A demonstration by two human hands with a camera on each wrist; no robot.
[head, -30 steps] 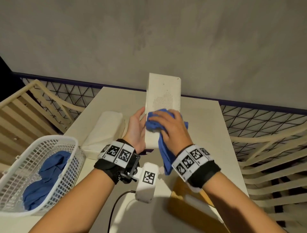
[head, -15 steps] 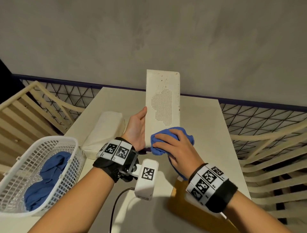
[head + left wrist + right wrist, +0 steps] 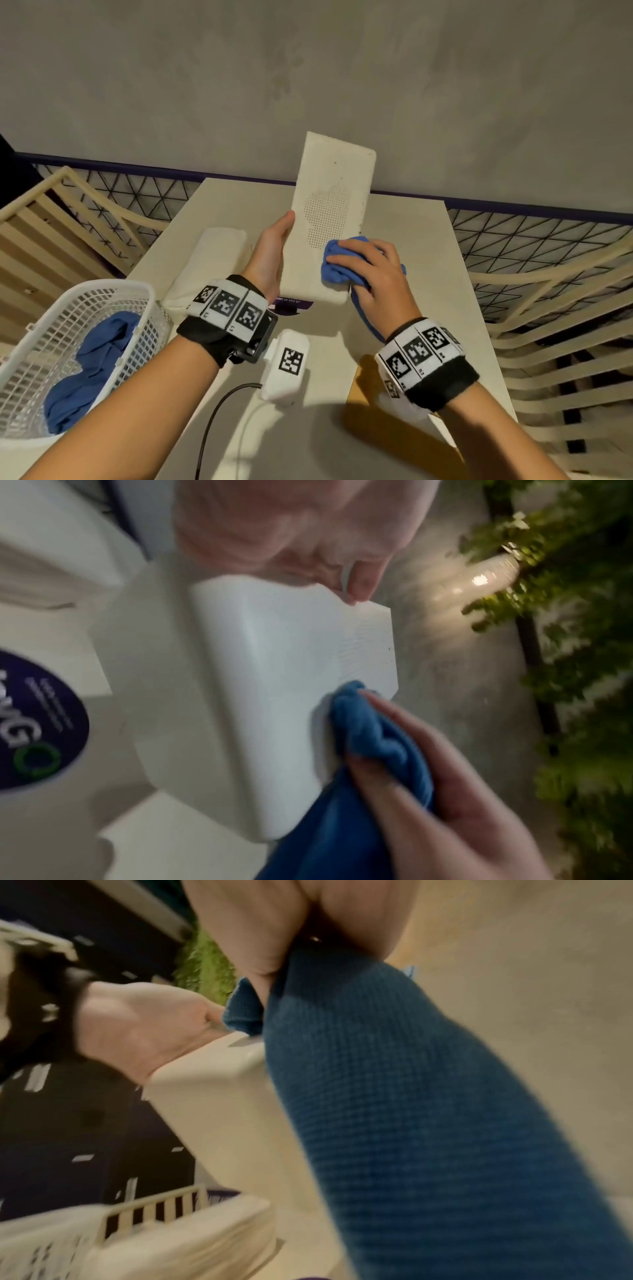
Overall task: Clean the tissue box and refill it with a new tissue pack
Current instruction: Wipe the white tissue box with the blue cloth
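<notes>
A long white tissue box (image 3: 332, 205) with a dotted patch stands on end above the table, tilted away from me. My left hand (image 3: 272, 253) grips its left side, thumb up along the edge; in the left wrist view the fingers (image 3: 363, 585) wrap the far edge of the box (image 3: 291, 696). My right hand (image 3: 373, 270) holds a bunched blue cloth (image 3: 342, 262) pressed against the box's lower right face. The cloth (image 3: 428, 1123) hangs down from that hand. A white tissue pack (image 3: 209, 263) lies on the table to the left.
A white mesh basket (image 3: 51, 342) with another blue cloth (image 3: 92, 370) sits at the near left. A purple round sticker (image 3: 291, 303) lies under the box. A wooden piece (image 3: 370, 421) lies near the right forearm. Slatted chairs (image 3: 555, 325) flank the beige table (image 3: 428, 240).
My right hand slid the cloth down the box face from its middle to the bottom, then back up a little on the right. The left hand kept its hold, and the box tilted slightly.
</notes>
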